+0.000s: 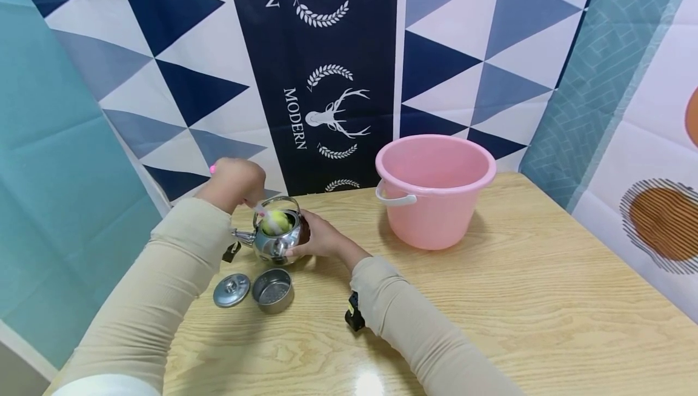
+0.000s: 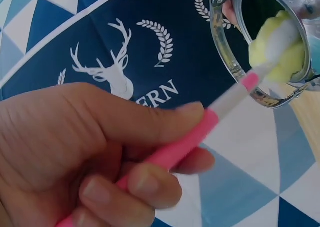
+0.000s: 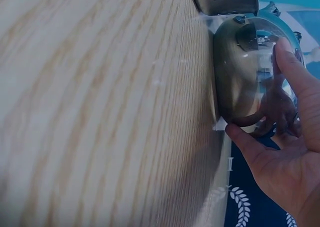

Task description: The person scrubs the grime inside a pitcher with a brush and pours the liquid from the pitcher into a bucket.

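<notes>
My left hand grips the pink and white handle of a sponge brush. Its yellow-green sponge head sits in the round mouth of a shiny metal teapot, whose hoop handle stands up. With thumb and fingers spread round the teapot's side, my right hand holds it on the table; the thumb lies on the near side in the right wrist view. In front of the pot are a metal lid and a small round metal strainer cup. The sponge's lower part is hidden inside the pot.
A pink bucket with a white handle stands to the right on the wood-grain table. Patterned cloth hangs behind the table, and a teal sheet is at the left.
</notes>
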Tool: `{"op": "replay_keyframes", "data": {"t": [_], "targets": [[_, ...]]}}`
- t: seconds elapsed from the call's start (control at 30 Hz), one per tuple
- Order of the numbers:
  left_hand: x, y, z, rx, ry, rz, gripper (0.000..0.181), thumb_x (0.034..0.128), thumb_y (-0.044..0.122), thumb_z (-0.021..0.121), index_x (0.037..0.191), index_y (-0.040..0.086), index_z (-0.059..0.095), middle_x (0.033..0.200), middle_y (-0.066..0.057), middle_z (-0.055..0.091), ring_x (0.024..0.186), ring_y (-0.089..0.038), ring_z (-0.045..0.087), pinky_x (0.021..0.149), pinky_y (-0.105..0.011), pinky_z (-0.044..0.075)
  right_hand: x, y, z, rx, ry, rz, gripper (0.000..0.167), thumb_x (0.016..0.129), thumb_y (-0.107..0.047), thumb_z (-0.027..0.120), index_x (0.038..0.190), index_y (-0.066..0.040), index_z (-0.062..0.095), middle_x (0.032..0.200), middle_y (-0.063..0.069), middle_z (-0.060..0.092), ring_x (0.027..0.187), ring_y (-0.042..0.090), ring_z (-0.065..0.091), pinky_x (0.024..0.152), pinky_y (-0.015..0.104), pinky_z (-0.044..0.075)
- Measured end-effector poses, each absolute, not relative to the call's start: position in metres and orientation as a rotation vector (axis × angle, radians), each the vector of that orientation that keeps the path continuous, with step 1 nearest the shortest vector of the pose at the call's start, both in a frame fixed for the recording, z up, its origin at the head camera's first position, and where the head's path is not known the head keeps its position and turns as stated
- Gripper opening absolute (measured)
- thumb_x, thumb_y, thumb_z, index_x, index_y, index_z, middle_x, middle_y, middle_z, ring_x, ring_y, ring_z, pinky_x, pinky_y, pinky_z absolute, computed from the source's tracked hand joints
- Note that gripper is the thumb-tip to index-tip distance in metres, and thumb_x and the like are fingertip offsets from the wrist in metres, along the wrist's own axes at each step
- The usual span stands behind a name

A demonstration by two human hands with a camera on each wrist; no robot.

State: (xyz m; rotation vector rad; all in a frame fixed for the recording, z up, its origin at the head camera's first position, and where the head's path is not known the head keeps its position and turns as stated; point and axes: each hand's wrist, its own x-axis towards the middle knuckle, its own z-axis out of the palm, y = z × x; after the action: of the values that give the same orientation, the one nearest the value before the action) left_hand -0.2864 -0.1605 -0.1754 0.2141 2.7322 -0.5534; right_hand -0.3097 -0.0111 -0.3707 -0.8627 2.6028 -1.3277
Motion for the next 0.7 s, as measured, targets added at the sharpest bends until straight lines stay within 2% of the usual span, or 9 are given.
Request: {"op": "replay_keyframes", "data": {"t": [0.13, 0.2, 0.3, 0.37, 0.53, 0.63, 0.7], "targets": [[-0.291, -0.167, -0.177, 0.232, 2.657, -0.373, 0.027, 0.0897, 0.011, 0.056, 0.063, 0.013, 0.058, 0.060, 0.003, 0.049, 0.052, -0.012, 0.040, 0.072, -0.038, 0.042, -0.309, -0.011, -0.371, -0.849, 2.598, -1.331, 0.096, 0.074, -0.027, 0.087, 0.151, -0.009, 0.031, 0.138, 0.007, 0.050, 0.126, 0.017, 0.046, 0.109, 0.033, 0.032], [-0.292, -0.169, -0.177, 0.249, 2.623, -0.306, 0.025, 0.0919, 0.014, 0.057, 0.068, 0.010, 0.064, 0.061, 0.002, 0.051, 0.047, -0.009, 0.037, 0.061, -0.031, 0.039, -0.309, -0.010, -0.371, -0.844, 2.596, -1.328, 0.096, 0.074, -0.027, 0.087, 0.151, -0.009, 0.031, 0.138, 0.007, 0.050, 0.126, 0.017, 0.046, 0.109, 0.032, 0.032], [-0.293, -0.170, -0.176, 0.271, 2.587, -0.248, 0.022, 0.0920, 0.014, 0.059, 0.075, 0.006, 0.069, 0.062, 0.001, 0.051, 0.046, -0.008, 0.035, 0.052, -0.025, 0.034, -0.308, -0.010, -0.371, -0.832, 2.596, -1.332, 0.096, 0.074, -0.027, 0.087, 0.150, -0.008, 0.032, 0.137, 0.007, 0.050, 0.125, 0.017, 0.046, 0.109, 0.033, 0.033], [-0.292, -0.169, -0.174, 0.260, 2.570, -0.228, 0.020, 0.0913, 0.014, 0.060, 0.077, 0.005, 0.071, 0.061, 0.001, 0.050, 0.046, -0.008, 0.035, 0.050, -0.023, 0.033, -0.307, -0.009, -0.370, -0.826, 2.594, -1.338, 0.095, 0.074, -0.027, 0.087, 0.150, -0.008, 0.032, 0.137, 0.007, 0.050, 0.125, 0.017, 0.046, 0.109, 0.033, 0.032], [-0.290, -0.163, -0.171, 0.178, 2.556, -0.262, 0.017, 0.0891, 0.017, 0.064, 0.079, 0.006, 0.072, 0.060, 0.002, 0.049, 0.047, -0.007, 0.038, 0.057, -0.027, 0.036, -0.307, -0.009, -0.371, -0.826, 2.583, -1.347, 0.096, 0.074, -0.028, 0.087, 0.151, -0.008, 0.031, 0.140, 0.008, 0.049, 0.128, 0.018, 0.045, 0.110, 0.034, 0.032], [-0.288, -0.158, -0.169, 0.136, 2.579, -0.357, 0.016, 0.0874, 0.019, 0.066, 0.076, 0.009, 0.073, 0.061, 0.003, 0.052, 0.051, -0.009, 0.043, 0.070, -0.035, 0.040, -0.307, -0.009, -0.371, -0.825, 2.576, -1.351, 0.095, 0.075, -0.029, 0.086, 0.150, -0.008, 0.032, 0.139, 0.008, 0.049, 0.128, 0.018, 0.044, 0.110, 0.034, 0.032], [-0.287, -0.153, -0.168, 0.108, 2.588, -0.446, 0.017, 0.0870, 0.020, 0.067, 0.072, 0.013, 0.070, 0.063, 0.004, 0.054, 0.060, -0.012, 0.048, 0.084, -0.044, 0.042, -0.306, -0.009, -0.370, -0.827, 2.575, -1.353, 0.093, 0.075, -0.028, 0.086, 0.149, -0.009, 0.034, 0.138, 0.007, 0.050, 0.127, 0.018, 0.045, 0.109, 0.034, 0.032]]}}
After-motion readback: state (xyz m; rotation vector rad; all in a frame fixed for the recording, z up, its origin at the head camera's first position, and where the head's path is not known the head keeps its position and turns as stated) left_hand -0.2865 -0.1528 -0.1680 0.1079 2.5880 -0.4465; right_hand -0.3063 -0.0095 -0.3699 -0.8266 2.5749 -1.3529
